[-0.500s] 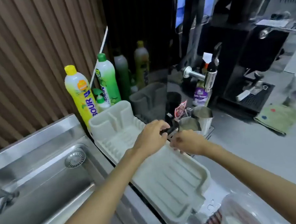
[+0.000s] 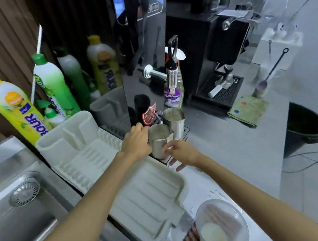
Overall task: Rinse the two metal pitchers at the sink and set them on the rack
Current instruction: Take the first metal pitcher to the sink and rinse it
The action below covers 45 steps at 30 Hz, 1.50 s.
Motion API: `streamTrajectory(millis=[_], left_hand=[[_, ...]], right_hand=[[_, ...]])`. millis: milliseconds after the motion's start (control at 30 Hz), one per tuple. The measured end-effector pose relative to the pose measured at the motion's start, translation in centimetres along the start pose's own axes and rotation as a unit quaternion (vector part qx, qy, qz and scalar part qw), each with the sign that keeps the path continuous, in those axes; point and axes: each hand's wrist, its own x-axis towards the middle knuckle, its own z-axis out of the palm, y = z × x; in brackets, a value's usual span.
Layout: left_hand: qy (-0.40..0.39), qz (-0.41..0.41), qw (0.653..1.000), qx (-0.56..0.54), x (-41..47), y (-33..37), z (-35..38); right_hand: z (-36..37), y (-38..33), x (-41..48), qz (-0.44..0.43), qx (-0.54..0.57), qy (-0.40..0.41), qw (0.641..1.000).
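Observation:
Two metal pitchers stand just beyond the right edge of the white dish rack (image 2: 150, 200). The nearer pitcher (image 2: 159, 140) holds some white liquid. My left hand (image 2: 136, 141) is wrapped around its left side at the handle. My right hand (image 2: 180, 154) touches its lower front with spread fingers. The farther pitcher (image 2: 174, 121) stands upright right behind it, untouched. The steel sink (image 2: 14, 210) with its drain strainer (image 2: 25, 191) lies at the left.
Dish soap bottles (image 2: 12, 107) stand behind the rack against the slatted wall. A glass cleaner spray bottle (image 2: 173, 90) and a black coffee machine (image 2: 218, 52) sit behind the pitchers. A green cloth (image 2: 249, 111) lies at the right, a clear lidded bowl (image 2: 221, 227) near me.
My left hand has closed around the nearer pitcher and drawn it toward me. My right hand has shifted to the pitcher's front. The camera has come closer.

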Motion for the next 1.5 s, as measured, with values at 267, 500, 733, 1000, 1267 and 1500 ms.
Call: streamTrajectory(millis=[267, 500, 733, 1000, 1267, 1500], left_hand=[[-0.136, -0.075, 0.906, -0.394, -5.2, 1.5, -0.8], [-0.025, -0.166, 0.853, -0.494, -6.2, 0.9, 0.3], [-0.048, -0.117, 0.854, -0.505, -6.6, -2.4, -0.6], [0.208, -0.168, 0.809, -0.523, -12.6, -7.2, -2.1], [0.406, -0.308, 0.694, -0.508, -23.8, -14.3, -3.0], [0.364, -0.364, 0.683, -0.519, -33.2, -20.8, -1.4]], right_hand=[[1.1, -0.6, -1.0, 0.048, 0.117, -0.04, 0.991], [2.7, -0.2, 0.1, 0.043, 0.233, 0.081, 0.968], [1.5, -1.2, -1.6, -0.043, 0.153, -0.008, 0.987], [5.8, -8.1, -3.6, -0.131, 0.096, -0.155, 0.974], [20.7, -14.0, -3.3, -0.193, 0.085, -0.222, 0.952], [30.2, -13.5, -4.0, -0.155, 0.123, -0.29, 0.936]])
